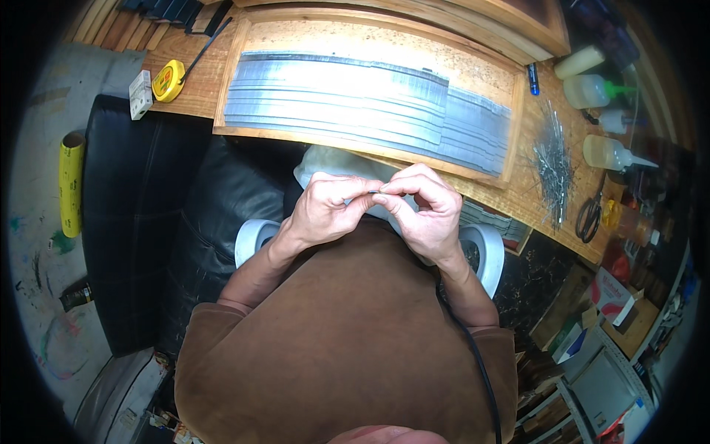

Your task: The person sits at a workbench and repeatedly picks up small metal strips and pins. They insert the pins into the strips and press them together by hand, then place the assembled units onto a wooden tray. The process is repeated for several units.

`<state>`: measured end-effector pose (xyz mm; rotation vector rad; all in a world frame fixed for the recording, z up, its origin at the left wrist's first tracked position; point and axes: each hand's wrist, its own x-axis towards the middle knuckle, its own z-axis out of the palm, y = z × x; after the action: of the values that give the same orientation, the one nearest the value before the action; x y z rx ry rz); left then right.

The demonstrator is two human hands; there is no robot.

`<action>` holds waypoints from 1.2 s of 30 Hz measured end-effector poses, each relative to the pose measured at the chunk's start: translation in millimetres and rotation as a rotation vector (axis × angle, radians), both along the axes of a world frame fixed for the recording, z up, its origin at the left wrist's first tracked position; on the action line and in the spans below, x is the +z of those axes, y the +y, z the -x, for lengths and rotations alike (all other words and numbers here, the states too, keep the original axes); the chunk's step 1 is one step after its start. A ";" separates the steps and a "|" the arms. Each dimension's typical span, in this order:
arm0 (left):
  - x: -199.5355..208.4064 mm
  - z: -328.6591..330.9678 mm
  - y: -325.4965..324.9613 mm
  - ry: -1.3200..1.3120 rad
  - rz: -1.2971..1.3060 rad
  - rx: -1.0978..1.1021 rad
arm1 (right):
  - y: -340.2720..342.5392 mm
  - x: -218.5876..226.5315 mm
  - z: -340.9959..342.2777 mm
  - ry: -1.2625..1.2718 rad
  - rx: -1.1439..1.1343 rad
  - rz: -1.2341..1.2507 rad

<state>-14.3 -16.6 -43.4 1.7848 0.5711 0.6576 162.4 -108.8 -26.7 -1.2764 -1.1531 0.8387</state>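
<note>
My left hand [325, 207] and my right hand [421, 207] meet in front of my chest, fingertips pinched together on a small thin dark metal pin [375, 192] held between them. Both hands hover just below the front edge of a shallow wooden tray [237, 70] that holds overlapping silvery strips [355, 100]. A pile of thin metal pins [555, 166] lies on the wooden bench to the right of the tray. Brown sleeves cover both forearms.
A yellow tape measure [168, 80] and a small white box [140, 94] lie at the bench's left end. Glue bottles [610, 153] and scissors [589, 216] sit at the right. A black padded seat [140, 214], white tape rolls [255, 238] and a yellow tube [71, 181] are below.
</note>
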 end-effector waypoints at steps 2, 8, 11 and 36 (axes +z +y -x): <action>0.2 0.5 -0.5 0.002 0.015 -0.002 | -0.5 0.2 0.7 -0.001 -0.001 -0.002; 6.6 0.0 -2.3 0.014 0.125 -0.014 | -4.9 1.4 1.6 0.013 -0.061 0.042; 18.0 1.4 -0.3 0.055 0.217 -0.023 | -10.2 5.7 -1.0 0.047 -0.123 0.093; 17.4 2.3 -5.6 0.039 -0.048 -0.006 | -7.4 22.0 4.0 -0.282 -0.030 -0.030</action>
<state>-16.6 -22.2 -26.0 1.8464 0.5799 0.6381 158.4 -116.2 -4.6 -1.4148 -1.3596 0.6288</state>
